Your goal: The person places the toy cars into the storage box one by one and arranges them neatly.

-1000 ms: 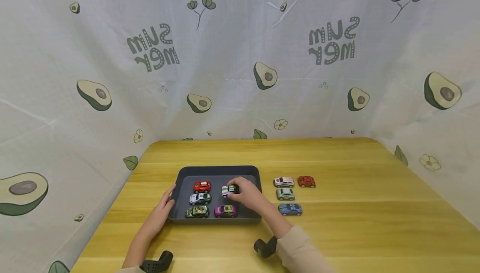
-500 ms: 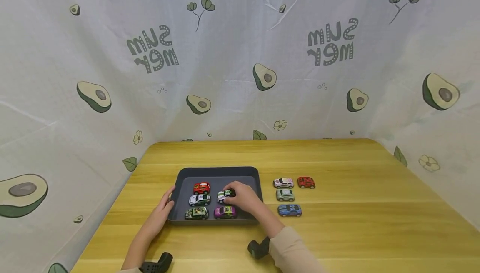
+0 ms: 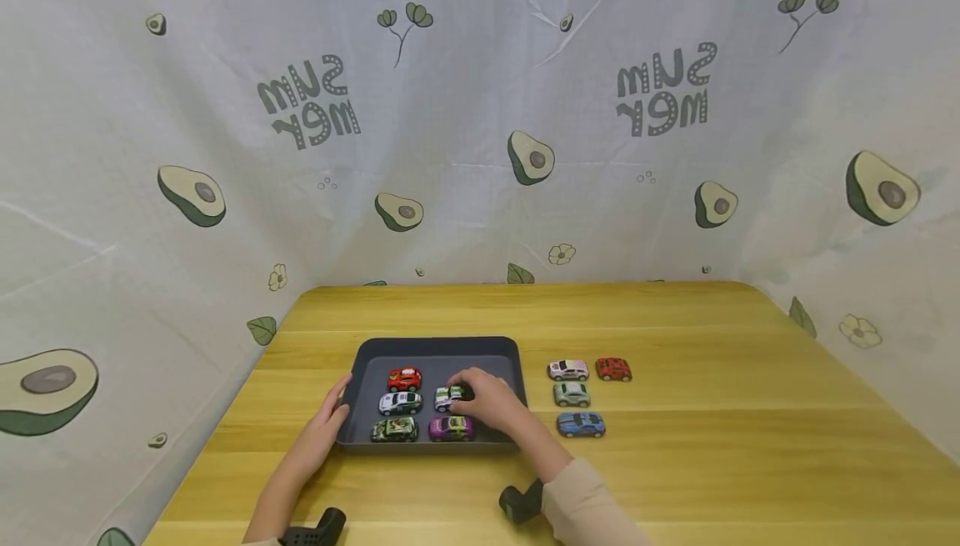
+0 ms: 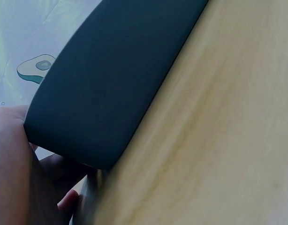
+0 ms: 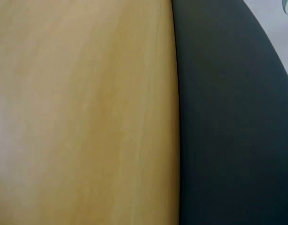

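Gripping the white-green car [image 3: 447, 397] inside the tray [image 3: 442, 348], my right hand [image 3: 491, 400] has its fingers curled round it, just far of the purple car [image 3: 451, 427]. My left hand [image 3: 327, 418] rests with relaxed fingers against the tray's left wall. Three more cars sit in the tray's left half: red [image 3: 404, 378], white [image 3: 400, 402], green [image 3: 393, 428]. Four others stand on the table [image 3: 712, 413], right of the tray.
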Motion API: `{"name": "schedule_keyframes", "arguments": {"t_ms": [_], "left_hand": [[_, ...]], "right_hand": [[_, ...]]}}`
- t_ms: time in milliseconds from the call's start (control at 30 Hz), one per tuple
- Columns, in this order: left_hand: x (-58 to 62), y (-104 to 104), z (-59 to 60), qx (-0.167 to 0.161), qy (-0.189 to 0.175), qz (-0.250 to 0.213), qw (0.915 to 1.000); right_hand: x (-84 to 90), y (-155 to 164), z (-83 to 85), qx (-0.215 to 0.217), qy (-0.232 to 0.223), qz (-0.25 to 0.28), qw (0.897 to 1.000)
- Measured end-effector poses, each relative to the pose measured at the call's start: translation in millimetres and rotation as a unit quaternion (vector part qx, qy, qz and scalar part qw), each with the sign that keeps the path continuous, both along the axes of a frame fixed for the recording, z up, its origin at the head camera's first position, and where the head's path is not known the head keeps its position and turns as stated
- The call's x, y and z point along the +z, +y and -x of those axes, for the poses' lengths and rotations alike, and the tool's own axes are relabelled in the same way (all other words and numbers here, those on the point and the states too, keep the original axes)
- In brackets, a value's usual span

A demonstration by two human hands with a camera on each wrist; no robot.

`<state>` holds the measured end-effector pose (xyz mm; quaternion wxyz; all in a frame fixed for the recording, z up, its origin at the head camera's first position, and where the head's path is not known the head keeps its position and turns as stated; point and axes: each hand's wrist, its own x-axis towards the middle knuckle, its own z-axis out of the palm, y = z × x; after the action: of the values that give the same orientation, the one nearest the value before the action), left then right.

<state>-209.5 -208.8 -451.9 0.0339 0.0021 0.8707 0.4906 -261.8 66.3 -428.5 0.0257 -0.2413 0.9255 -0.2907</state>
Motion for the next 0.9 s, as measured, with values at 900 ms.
{"name": "schedule_keyframes", "arguments": {"t_ms": [900], "left_hand": [[-0.4,-0.1,0.5,-0.001,-0.002,-0.004,1.0]], "right_hand": [[21.0,46.8,-6.9,-0.036,0.03,0.12,0.992]]}}
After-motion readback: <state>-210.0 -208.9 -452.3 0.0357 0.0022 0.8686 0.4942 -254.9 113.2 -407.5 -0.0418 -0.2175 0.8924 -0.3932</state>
